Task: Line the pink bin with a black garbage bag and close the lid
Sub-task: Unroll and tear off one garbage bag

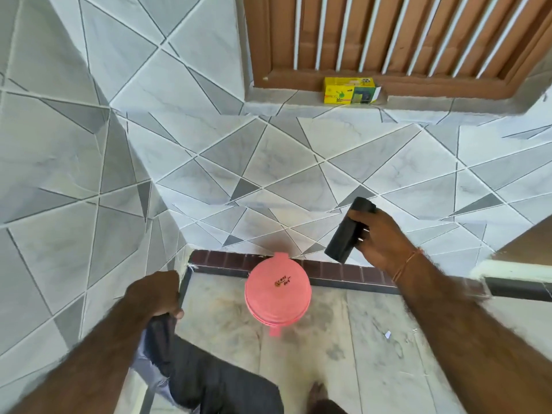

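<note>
Pink bin (277, 295) is sitting on the pale floor (373, 348) with its lid shut, close to a wall of grey tiles (268, 162). Up high, a yellow box (349, 90) is resting on the ledge under a brown window frame (388, 40). Right hand (380, 239) is gripping a black roll of bags (348, 231) above the bin. Left hand (155, 294) is squeezing one black garbage bag (179, 360), which is hanging down.

Lidded pink bin (277, 291), floor-standing
</note>
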A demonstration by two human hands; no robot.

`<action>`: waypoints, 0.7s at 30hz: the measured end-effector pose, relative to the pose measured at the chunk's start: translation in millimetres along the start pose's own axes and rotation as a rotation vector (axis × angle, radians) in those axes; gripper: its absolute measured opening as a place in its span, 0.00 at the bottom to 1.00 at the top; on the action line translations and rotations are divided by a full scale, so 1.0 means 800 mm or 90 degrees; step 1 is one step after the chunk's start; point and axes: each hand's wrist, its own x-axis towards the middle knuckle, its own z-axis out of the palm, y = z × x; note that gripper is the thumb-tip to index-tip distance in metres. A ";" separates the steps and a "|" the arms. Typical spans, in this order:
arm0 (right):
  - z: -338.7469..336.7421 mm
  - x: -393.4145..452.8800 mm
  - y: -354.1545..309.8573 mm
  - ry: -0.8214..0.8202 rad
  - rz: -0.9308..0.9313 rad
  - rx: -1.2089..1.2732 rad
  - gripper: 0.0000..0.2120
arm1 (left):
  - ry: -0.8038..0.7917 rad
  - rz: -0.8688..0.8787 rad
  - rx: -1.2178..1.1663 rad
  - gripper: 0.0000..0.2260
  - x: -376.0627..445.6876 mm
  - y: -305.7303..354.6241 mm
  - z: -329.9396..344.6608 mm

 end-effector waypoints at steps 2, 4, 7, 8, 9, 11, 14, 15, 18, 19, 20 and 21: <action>0.008 0.009 -0.006 -0.001 -0.008 0.001 0.06 | 0.019 0.006 -0.011 0.26 0.007 0.006 -0.010; 0.013 0.016 -0.016 -0.007 -0.025 0.005 0.06 | 0.035 -0.001 -0.016 0.25 0.012 0.007 -0.021; 0.016 0.025 -0.031 -0.018 -0.040 0.022 0.07 | 0.037 -0.013 -0.052 0.25 0.018 0.000 -0.031; 0.016 0.027 -0.033 -0.020 -0.041 0.026 0.08 | 0.036 -0.015 -0.073 0.25 0.019 0.000 -0.033; 0.016 0.030 -0.040 -0.020 -0.044 0.030 0.08 | 0.044 -0.011 -0.089 0.26 0.020 0.003 -0.039; 0.016 0.031 -0.050 -0.019 -0.046 0.035 0.08 | 0.068 0.002 -0.103 0.27 0.019 0.015 -0.050; 0.011 0.030 -0.062 -0.025 -0.051 0.044 0.10 | 0.100 0.017 -0.100 0.27 0.018 0.037 -0.068; 0.009 0.028 -0.066 -0.029 -0.052 0.050 0.11 | 0.105 0.021 -0.106 0.27 0.019 0.044 -0.074; 0.001 0.024 -0.075 -0.036 -0.056 0.068 0.12 | 0.140 0.046 -0.133 0.26 0.019 0.066 -0.092; -0.001 0.021 -0.078 -0.039 -0.060 0.071 0.11 | 0.163 0.053 -0.147 0.24 0.017 0.076 -0.099; -0.002 0.019 -0.079 -0.042 -0.063 0.074 0.11 | 0.185 0.056 -0.163 0.21 0.015 0.084 -0.108; -0.004 0.016 -0.081 -0.044 -0.067 0.077 0.11 | 0.215 0.064 -0.178 0.17 0.013 0.093 -0.116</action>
